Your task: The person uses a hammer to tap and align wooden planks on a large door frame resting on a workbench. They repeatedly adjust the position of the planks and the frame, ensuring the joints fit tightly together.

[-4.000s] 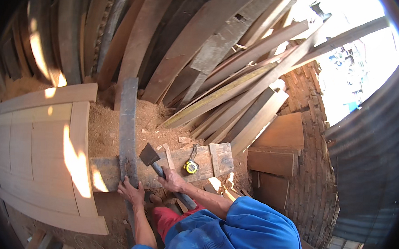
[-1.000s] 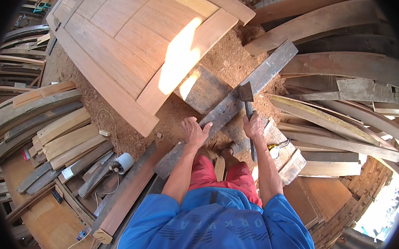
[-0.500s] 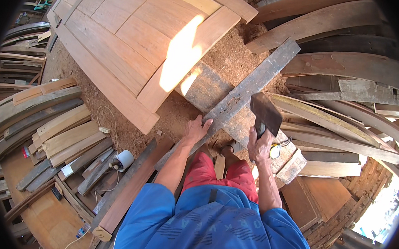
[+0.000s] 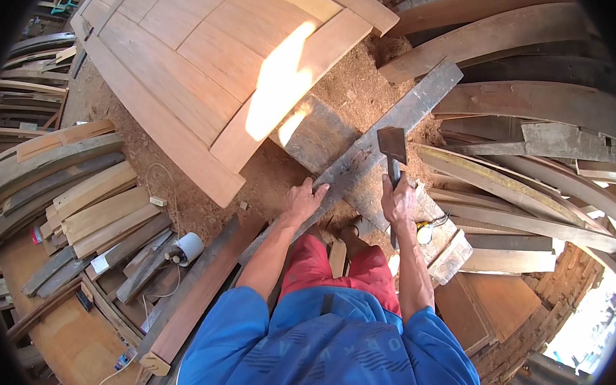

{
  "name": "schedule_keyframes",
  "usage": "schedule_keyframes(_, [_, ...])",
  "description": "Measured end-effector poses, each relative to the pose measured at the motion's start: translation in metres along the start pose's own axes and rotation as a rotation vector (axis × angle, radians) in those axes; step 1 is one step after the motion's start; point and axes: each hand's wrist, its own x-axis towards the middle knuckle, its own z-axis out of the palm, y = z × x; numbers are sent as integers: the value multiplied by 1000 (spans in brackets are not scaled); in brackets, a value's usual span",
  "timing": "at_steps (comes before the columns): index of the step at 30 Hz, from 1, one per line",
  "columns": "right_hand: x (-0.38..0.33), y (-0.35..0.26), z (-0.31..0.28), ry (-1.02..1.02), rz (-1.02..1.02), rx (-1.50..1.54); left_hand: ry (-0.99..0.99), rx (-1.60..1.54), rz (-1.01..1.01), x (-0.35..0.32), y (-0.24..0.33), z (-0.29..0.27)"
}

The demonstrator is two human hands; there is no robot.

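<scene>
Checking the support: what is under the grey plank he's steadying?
The plank lies across a thick wooden block on sawdust. The left hand presses its lower part; the ground beneath that part is hidden.

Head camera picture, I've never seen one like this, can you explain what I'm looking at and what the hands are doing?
This is a wide fisheye camera worn on a person's head, looking down, so straight boards look bent near the rim. The blue shirt and red shorts at the bottom are the wearer's own. The left hand presses on a long grey plank lying across a thick wooden block on sawdust. The right hand grips the handle of a hatchet, its blade over the plank. A pale panelled door lies beside them, with stacked boards around.
</scene>
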Motion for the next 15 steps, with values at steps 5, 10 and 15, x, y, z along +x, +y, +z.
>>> schedule_keyframes(5, [-36, -5, -23, 260, -387, 148, -14, 13, -40, -1, 4, -6])
schedule_keyframes(10, [-15, 36, 24, -159, 50, -177, -40, 45, -36, -1, 10, -4])
schedule_keyframes(15, [8, 21, 24, -33, 37, -24, 59, 12, 27, 9, -15, 20])
